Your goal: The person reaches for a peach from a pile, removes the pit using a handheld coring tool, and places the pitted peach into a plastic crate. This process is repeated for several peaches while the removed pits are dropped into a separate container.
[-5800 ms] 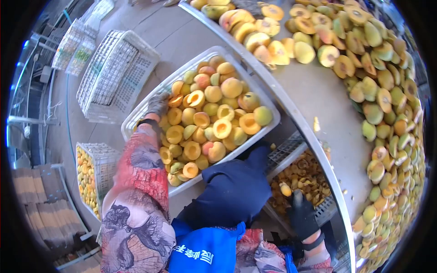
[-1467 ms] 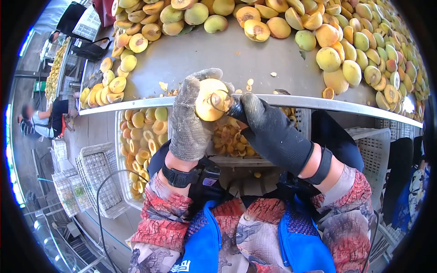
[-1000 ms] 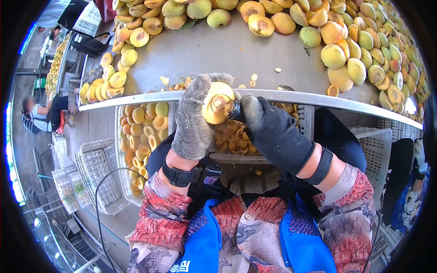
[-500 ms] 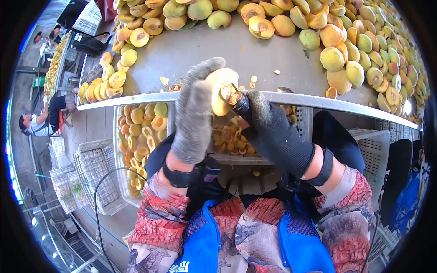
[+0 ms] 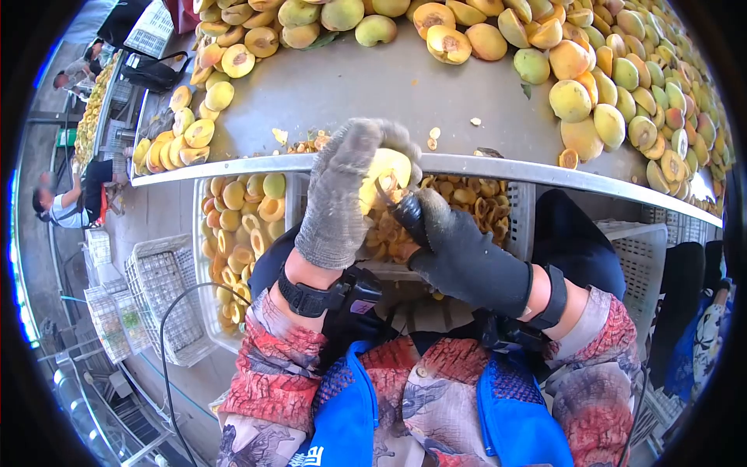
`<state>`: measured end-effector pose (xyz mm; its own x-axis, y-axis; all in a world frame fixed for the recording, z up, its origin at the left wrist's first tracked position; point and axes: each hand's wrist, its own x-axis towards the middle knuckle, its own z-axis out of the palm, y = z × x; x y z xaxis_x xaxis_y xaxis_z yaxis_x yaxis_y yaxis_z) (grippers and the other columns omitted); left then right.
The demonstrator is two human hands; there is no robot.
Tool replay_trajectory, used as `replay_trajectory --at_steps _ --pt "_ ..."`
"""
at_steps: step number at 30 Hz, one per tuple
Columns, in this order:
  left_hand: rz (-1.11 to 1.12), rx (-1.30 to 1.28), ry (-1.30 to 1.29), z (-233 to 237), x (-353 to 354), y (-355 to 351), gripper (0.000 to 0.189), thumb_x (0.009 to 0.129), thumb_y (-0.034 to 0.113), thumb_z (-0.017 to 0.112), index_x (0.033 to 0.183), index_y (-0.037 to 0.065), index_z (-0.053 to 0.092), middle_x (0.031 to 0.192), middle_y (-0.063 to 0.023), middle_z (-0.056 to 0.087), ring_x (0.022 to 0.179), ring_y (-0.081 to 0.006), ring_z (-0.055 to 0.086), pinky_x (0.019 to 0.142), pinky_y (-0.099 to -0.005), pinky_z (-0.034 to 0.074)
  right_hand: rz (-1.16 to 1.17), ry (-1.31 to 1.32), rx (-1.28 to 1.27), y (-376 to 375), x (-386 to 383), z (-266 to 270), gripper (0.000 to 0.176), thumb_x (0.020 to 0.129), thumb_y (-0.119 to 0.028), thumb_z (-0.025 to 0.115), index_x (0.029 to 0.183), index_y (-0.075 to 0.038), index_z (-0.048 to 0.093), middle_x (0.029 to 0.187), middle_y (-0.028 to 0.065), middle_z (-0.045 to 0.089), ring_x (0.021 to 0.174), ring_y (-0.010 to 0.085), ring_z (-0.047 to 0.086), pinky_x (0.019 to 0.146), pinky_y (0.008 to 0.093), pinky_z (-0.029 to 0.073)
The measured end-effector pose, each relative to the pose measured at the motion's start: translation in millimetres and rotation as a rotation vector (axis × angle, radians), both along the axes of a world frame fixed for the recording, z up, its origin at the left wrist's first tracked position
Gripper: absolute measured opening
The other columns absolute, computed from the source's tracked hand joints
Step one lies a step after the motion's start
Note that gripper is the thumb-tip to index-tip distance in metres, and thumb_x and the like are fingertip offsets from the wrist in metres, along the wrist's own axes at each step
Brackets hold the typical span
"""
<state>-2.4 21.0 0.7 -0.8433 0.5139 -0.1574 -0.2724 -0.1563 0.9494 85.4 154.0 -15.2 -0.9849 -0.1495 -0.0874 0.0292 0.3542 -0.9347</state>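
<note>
My left hand, in a grey knitted glove, is closed around a yellow peach half just over the table's front edge. In a black glove, my right hand grips the black handle of a pitting tool. The tool's thin curved metal blade meets the cut face of the peach, around the pit area. Fingers of the left glove partly cover the fruit. Below both hands stands a crate of peach scraps and pieces.
Peach halves are heaped along the back and right of the metal table. A crate of halves stands below left, beside an off-white crate. A cable hangs at left. Another person sits far left.
Both hands have come slightly lower and closer to me. The left hand has turned, its fingers now curling over the top of the peach. The blade shows more clearly against the cut face.
</note>
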Motion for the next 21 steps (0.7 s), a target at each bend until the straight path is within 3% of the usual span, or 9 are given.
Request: replay_trajectory --at_steps 2,5,8,10,12,14,18,20,21 --pt "0.199 -0.017 0.394 -4.6 0.4 6.4 0.039 0.091 0.036 0.047 0.100 -0.001 0.053 0.092 -0.0149 0.060 0.082 -0.0203 0.061 0.075 -0.0318 0.053 -0.049 -0.226 -0.121 1.9 -7.1 11.0 0.045 0.073 -0.002 0.059 0.115 -0.004 0.043 0.082 0.0187 0.058 0.070 0.0293 0.062 0.060 0.0376 0.047" --pt "0.196 0.066 0.288 -0.5 7.9 7.4 0.039 0.085 0.035 0.057 0.102 0.000 0.052 0.094 -0.0151 0.059 0.083 -0.0205 0.060 0.075 -0.0279 0.053 -0.011 -0.275 -0.106 0.0 -7.0 16.9 0.044 0.075 -0.004 0.060 0.115 -0.004 0.043 0.081 0.0166 0.057 0.065 0.0233 0.061 0.059 0.0352 0.047" --pt "0.163 0.039 0.257 -6.1 7.5 0.6 0.038 0.078 0.030 0.062 0.099 0.000 0.054 0.091 -0.0167 0.060 0.080 -0.0219 0.061 0.073 -0.0294 0.052 0.062 -0.287 0.036 -2.6 -0.5 5.0 0.046 0.075 -0.005 0.061 0.116 -0.002 0.042 0.083 0.0183 0.058 0.071 0.0274 0.062 0.063 0.0367 0.048" --pt "0.032 0.104 0.115 -4.1 5.4 -4.1 0.028 0.078 0.024 0.067 0.093 0.001 0.059 0.087 -0.0088 0.062 0.078 -0.0155 0.060 0.073 -0.0282 0.050 0.037 -0.187 0.034 -6.2 8.4 -4.8 0.046 0.075 -0.005 0.062 0.116 -0.002 0.042 0.085 0.0190 0.058 0.075 0.0291 0.062 0.066 0.0370 0.048" --pt "0.006 0.082 0.095 -2.7 4.3 -6.0 0.024 0.078 0.022 0.066 0.091 0.001 0.060 0.085 -0.0076 0.062 0.077 -0.0150 0.060 0.071 -0.0276 0.049 0.016 -0.087 0.034 -7.6 12.7 -7.1 0.047 0.075 -0.006 0.063 0.116 -0.001 0.042 0.087 0.0197 0.059 0.080 0.0308 0.062 0.068 0.0372 0.048" --pt "-0.110 0.010 0.120 0.6 0.5 -8.1 0.022 0.078 0.019 0.066 0.089 0.001 0.060 0.084 -0.0066 0.062 0.075 -0.0143 0.059 0.070 -0.0269 0.049 0.039 -0.204 0.010 -7.1 14.9 -5.3 0.050 0.074 -0.007 0.066 0.116 0.000 0.041 0.091 0.0219 0.059 0.088 0.0338 0.061 0.072 0.0381 0.047" --pt "-0.136 0.003 0.029 12.8 2.5 -6.0 0.019 0.076 0.017 0.067 0.087 0.002 0.061 0.083 -0.0055 0.062 0.074 -0.0133 0.058 0.070 -0.0260 0.048 0.066 -0.250 -0.002 -8.7 17.5 -2.6 0.050 0.074 -0.007 0.066 0.117 0.000 0.041 0.091 0.0183 0.060 0.089 0.0307 0.061 0.074 0.0376 0.047" --pt "-0.132 -0.135 0.152 12.1 2.7 -4.3 0.035 0.072 0.031 0.063 0.087 -0.001 0.060 0.080 -0.0105 0.062 0.073 -0.0182 0.060 0.068 -0.0291 0.049 0.033 0.118 0.036 -13.0 24.8 -17.6 0.050 0.076 -0.007 0.066 0.118 -0.001 0.040 0.086 0.0123 0.059 0.076 0.0215 0.062 0.067 0.0334 0.049" --pt "-0.128 -0.133 0.146 10.1 3.1 -3.7 0.035 0.072 0.031 0.063 0.087 -0.001 0.060 0.080 -0.0105 0.062 0.073 -0.0182 0.060 0.068 -0.0291 0.049 0.037 0.112 0.038 -10.2 21.5 -8.3 0.050 0.076 -0.007 0.066 0.118 -0.001 0.040 0.086 0.0123 0.059 0.076 0.0215 0.062 0.067 0.0334 0.049"
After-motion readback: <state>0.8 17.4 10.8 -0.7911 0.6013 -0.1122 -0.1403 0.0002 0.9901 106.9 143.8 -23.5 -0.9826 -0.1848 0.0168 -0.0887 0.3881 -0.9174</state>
